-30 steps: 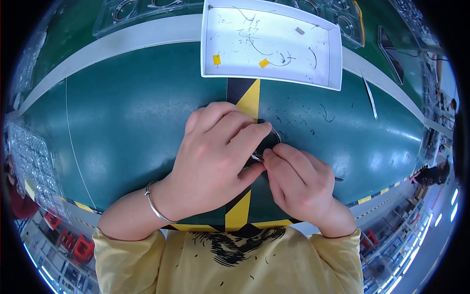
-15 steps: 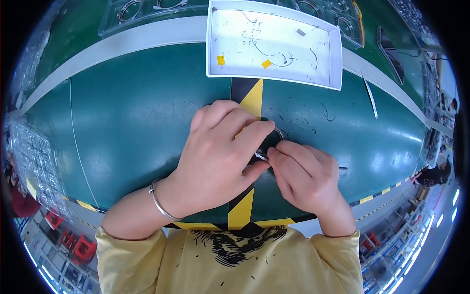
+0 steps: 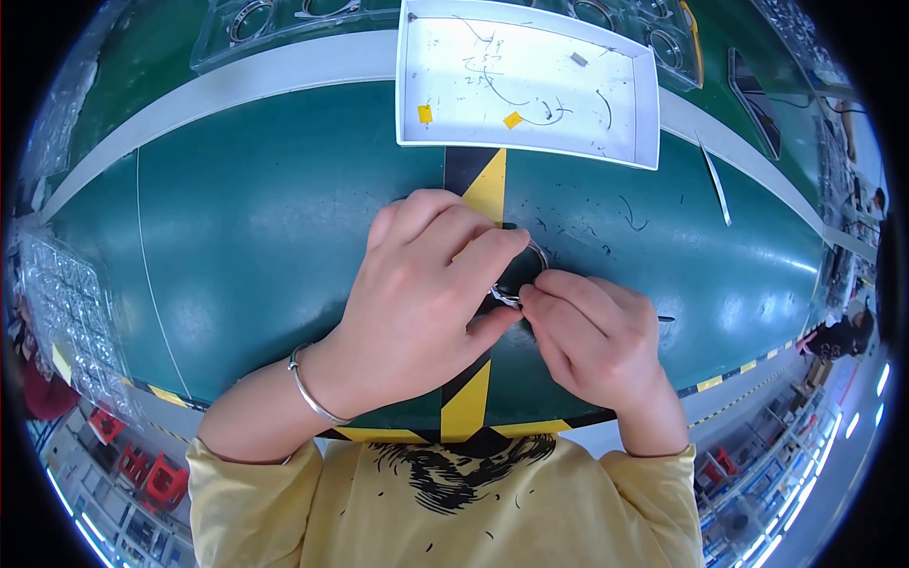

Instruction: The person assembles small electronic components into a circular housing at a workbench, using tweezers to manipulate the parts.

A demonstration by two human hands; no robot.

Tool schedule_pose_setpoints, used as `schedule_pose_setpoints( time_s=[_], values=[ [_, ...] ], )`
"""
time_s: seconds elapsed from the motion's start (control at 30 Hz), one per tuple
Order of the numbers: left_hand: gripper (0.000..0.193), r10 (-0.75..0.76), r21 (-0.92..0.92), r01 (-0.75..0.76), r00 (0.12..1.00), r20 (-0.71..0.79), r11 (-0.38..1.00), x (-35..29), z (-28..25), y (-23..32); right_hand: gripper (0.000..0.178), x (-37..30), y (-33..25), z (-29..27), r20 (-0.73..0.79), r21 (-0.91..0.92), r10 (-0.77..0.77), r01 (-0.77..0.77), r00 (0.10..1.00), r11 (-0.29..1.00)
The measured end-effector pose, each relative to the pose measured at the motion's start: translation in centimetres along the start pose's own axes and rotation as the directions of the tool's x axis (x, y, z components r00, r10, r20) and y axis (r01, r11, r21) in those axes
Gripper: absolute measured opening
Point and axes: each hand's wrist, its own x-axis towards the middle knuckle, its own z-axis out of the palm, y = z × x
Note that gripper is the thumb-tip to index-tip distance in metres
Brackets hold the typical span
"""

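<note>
A thin silvery metal ring stands between my two hands above the green table. My left hand is closed in a pinch on it, index finger at its top and thumb at its lower side. My right hand is pinched close to the left thumb, at the ring's lower right. A thin dark tool pokes out behind the right hand and seems gripped in it; most of it is hidden by the fingers. Small metal parts glint between the fingertips, too covered to make out.
Beyond my hands, a white open box holds black thread-like scraps and yellow bits. Tweezers lie to its right, near a phone. Clear trays with rings stand at the back. Black shavings lie on the green mat. Clear plastic trays sit at left.
My right hand has shifted and turned slightly, and the dark tool end behind it sticks out a little more and higher. The left hand keeps its pinch on the ring.
</note>
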Motion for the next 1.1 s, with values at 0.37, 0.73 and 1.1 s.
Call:
schedule_pose_setpoints(
  time_s=[0.37, 0.73, 1.1],
  values=[
    [0.056, -0.011, -0.013, 0.011, 1.0, 0.008, 1.0, 0.2, 0.0, 0.1, 0.022, 0.3, -0.1, 0.0, 0.01, -0.003, 0.003, -0.003, 1.0, 1.0],
    [0.057, 0.0, -0.008, 0.0, 1.0, -0.014, 1.0, 0.0, 0.2, -0.1, 0.021, -0.1, -0.4, 0.4, -0.016, -0.019, 0.004, -0.004, 1.0, 1.0],
    [0.057, -0.003, -0.03, 0.002, 1.0, -0.014, 1.0, -0.1, 0.2, -0.1, 0.02, 0.0, -0.6, 0.2, 0.014, -0.002, 0.04, -0.04, 0.999, 0.999]
  ],
)
